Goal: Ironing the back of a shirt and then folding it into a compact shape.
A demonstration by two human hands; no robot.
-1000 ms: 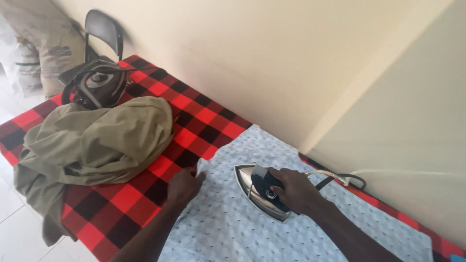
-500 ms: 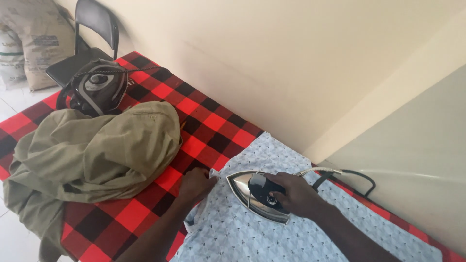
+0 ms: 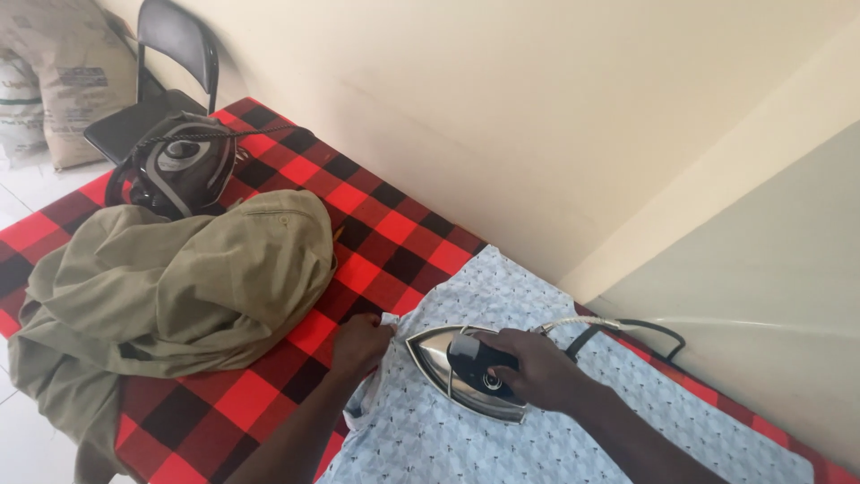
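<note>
My right hand [image 3: 537,366] grips the black handle of a silver iron [image 3: 443,363] that rests flat on a light blue patterned cloth [image 3: 502,287], its tip pointing left. My left hand [image 3: 360,342] pinches the left edge of that cloth just beside the iron's tip. The cloth lies spread over a red and black checked cover [image 3: 394,233] on a table. The iron's cord [image 3: 627,327] runs off to the right along the wall.
A heap of olive green clothing [image 3: 188,287] lies on the left of the table and hangs over its edge. A second dark iron [image 3: 184,166] stands behind it. A black folding chair [image 3: 170,54] and filled sacks [image 3: 63,72] are at the far left.
The iron has slid left toward the cloth's edge. My left hand has shifted right along the edge and now pinches it by the iron's tip. The view has dropped slightly.
</note>
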